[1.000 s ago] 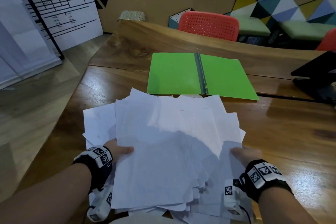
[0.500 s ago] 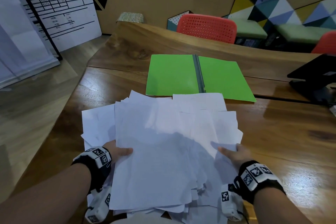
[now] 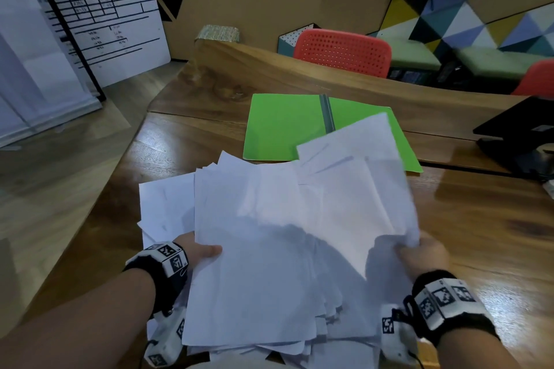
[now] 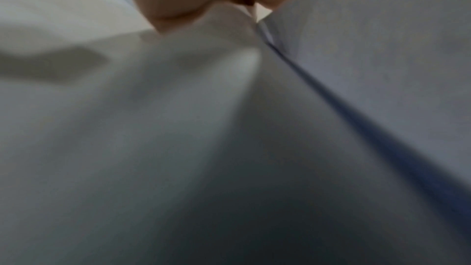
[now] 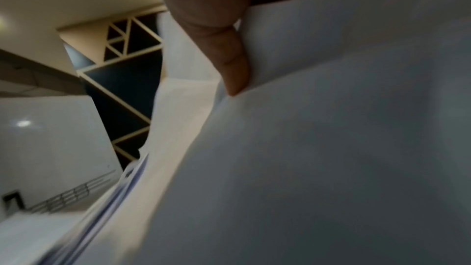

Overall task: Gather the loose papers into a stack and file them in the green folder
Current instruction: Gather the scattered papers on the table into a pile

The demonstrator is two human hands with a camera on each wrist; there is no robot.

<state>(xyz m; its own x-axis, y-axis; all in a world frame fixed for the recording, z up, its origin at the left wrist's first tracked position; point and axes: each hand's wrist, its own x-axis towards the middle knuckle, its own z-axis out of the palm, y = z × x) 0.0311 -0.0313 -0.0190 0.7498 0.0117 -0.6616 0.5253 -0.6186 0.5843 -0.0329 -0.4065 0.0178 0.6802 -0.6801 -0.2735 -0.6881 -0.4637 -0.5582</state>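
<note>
A messy pile of white papers (image 3: 269,249) lies on the wooden table's near side. My left hand (image 3: 198,252) grips the pile's left edge, thumb on top. My right hand (image 3: 419,252) pinches the right-hand sheets (image 3: 359,189) and holds them lifted and tilted, so they overlap the green folder (image 3: 284,126). The folder lies open and flat beyond the pile, its dark spine (image 3: 326,112) in the middle. In the left wrist view only paper (image 4: 229,128) and a bit of the hand show. In the right wrist view my thumb (image 5: 229,57) presses on a sheet (image 5: 331,148).
A black laptop (image 3: 521,135) sits at the right table edge. Red chairs (image 3: 344,51) stand behind the table. A white board with a printed table (image 3: 90,15) leans at the left, beside the floor. Bare wood (image 3: 479,219) lies right of the pile.
My right hand moved right and up, lifting the right-hand sheets so they now rise over the folder's right half. My left hand stayed on the pile's left edge.
</note>
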